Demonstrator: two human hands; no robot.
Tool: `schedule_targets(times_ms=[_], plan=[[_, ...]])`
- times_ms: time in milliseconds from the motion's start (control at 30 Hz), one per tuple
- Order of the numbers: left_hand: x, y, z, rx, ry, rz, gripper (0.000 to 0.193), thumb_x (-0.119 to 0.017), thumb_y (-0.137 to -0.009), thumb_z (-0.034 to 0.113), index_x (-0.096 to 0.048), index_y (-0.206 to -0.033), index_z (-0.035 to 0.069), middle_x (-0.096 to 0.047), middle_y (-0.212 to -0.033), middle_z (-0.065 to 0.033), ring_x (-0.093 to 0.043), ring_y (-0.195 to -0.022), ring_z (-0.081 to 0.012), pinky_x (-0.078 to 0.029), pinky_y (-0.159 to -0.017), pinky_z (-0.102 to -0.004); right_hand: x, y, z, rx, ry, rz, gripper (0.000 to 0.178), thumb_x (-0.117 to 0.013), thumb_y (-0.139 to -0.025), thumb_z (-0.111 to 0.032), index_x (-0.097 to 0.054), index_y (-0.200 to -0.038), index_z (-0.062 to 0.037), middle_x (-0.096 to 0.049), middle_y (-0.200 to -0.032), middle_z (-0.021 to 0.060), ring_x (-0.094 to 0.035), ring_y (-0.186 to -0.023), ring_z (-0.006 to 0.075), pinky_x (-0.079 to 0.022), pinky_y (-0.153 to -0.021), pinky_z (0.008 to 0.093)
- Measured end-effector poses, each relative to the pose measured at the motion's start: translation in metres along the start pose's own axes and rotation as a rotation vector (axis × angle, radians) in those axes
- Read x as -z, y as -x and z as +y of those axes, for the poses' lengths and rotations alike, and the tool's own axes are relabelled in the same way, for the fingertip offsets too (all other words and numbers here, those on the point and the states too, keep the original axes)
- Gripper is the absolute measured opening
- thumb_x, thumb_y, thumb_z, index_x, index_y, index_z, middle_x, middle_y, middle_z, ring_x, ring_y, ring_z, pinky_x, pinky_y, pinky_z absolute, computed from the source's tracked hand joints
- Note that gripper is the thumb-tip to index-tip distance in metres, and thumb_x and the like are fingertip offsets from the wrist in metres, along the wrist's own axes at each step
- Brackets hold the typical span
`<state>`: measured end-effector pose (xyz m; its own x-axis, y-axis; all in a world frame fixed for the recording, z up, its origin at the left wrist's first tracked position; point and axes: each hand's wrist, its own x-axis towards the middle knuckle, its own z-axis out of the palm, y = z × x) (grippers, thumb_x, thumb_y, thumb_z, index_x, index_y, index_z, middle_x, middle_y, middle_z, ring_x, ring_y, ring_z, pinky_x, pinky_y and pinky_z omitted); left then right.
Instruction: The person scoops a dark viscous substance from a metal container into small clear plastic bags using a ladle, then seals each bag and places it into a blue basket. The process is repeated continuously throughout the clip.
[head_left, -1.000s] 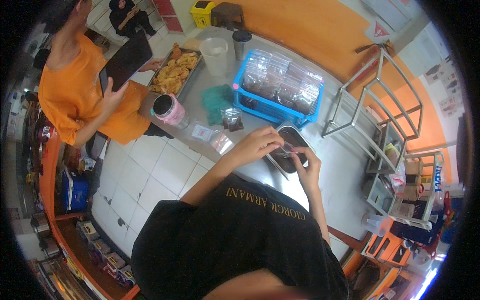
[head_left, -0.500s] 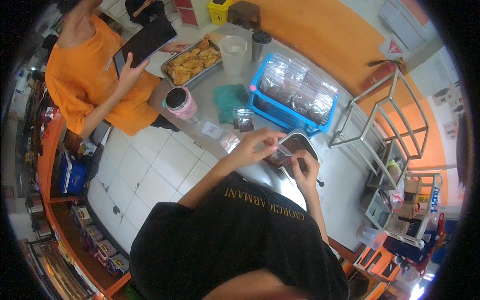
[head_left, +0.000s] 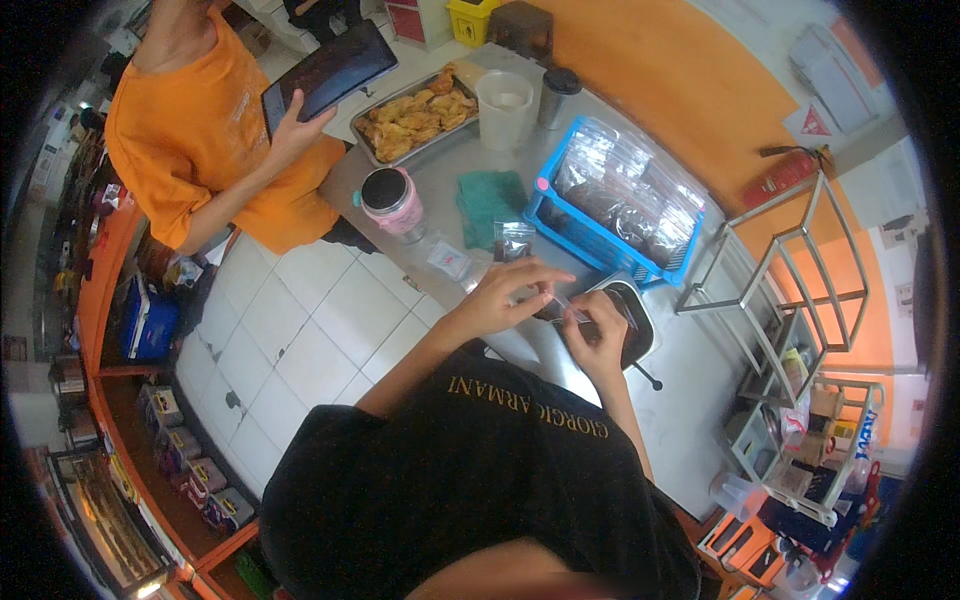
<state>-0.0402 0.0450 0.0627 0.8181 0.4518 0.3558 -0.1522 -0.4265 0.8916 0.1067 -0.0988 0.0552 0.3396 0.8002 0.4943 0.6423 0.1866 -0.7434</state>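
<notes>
In the frame's middle, the left hand [head_left: 499, 300] and right hand [head_left: 600, 338] are pinching a small clear bag [head_left: 560, 301], maybe working its top, next needing gentle fingers.

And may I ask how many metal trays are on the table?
2: the far tray of golden food beside the pale jug, and the near tray with dark contents, partly hidden by the right hand. No others show.

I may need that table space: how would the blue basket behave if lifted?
The blue plastic basket would probably stay stiff, since its walls stand upright though loaded. It may feel fairly heavy, being packed with dark-filled clear bags. If tilted, some could slide out: the bags look slick and glossy, and the top seems open.
</notes>
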Motion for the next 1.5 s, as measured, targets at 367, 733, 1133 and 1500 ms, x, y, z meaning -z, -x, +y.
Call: schedule_targets(times_ms=[367, 733, 1133, 1500], plan=[[0.013, 0.016, -0.010, -0.008, -0.068, -0.001, 0.039, -0.066, -0.085, 0.006, -0.066, -0.124, 0.010, -0.066, -0.092, -0.0088, -0.065, -0.087, -0.0214, -0.050, -0.080, -0.0350, -0.032, -0.015, -0.007, -0.035, -0.033, -0.094, 0.011, -0.070, -0.075, -0.001, -0.063, -0.083, -0.0003, -0.062, -0.079, 0.0128, -0.063, -0.073, 0.0277, -0.050, -0.069, 0.0355], [0.042, 0.055, -0.050, 0.330, 0.080, 0.110, 0.036, -0.063, -0.087, 0.004, -0.063, -0.124, 0.007, -0.068, -0.103, -0.0079, -0.065, -0.095, -0.0193, -0.052, -0.084, -0.0342, -0.043, -0.014, 0.028, -0.082, 0.097, -0.363, 0.007, -0.067, -0.082, -0.002, -0.064, -0.088, 0.0009, -0.064, -0.085, 0.0164, -0.064, -0.079, 0.0351, -0.051, -0.069, 0.0403], [-0.021, 0.103, -0.155, 0.417, -0.606, -0.027, 0.025, -0.069, -0.083, 0.017, -0.064, -0.104, 0.005, -0.060, -0.106, -0.0142, -0.060, -0.102, -0.0350, -0.050, -0.087, -0.0448, -0.098, -0.034, 0.148, -0.129, 0.512, -0.590, 0.018, -0.058, -0.084, -0.004, -0.063, -0.101, 0.0008, -0.061, -0.099, 0.0219, -0.062, -0.092, 0.0411, -0.051, -0.081, 0.0465], [-0.039, 0.123, -0.229, 0.167, -0.690, -0.133, 0.019, -0.067, -0.083, 0.024, -0.063, -0.090, 0.007, -0.058, -0.095, -0.0107, -0.056, -0.101, -0.0297, -0.047, -0.089, -0.0421, -0.088, 0.002, 0.115, -0.158, 0.328, -0.420, 0.029, -0.063, -0.086, -0.006, -0.059, -0.114, -0.0015, -0.057, -0.113, 0.0220, -0.060, -0.101, 0.0419, -0.050, -0.087, 0.0479]])
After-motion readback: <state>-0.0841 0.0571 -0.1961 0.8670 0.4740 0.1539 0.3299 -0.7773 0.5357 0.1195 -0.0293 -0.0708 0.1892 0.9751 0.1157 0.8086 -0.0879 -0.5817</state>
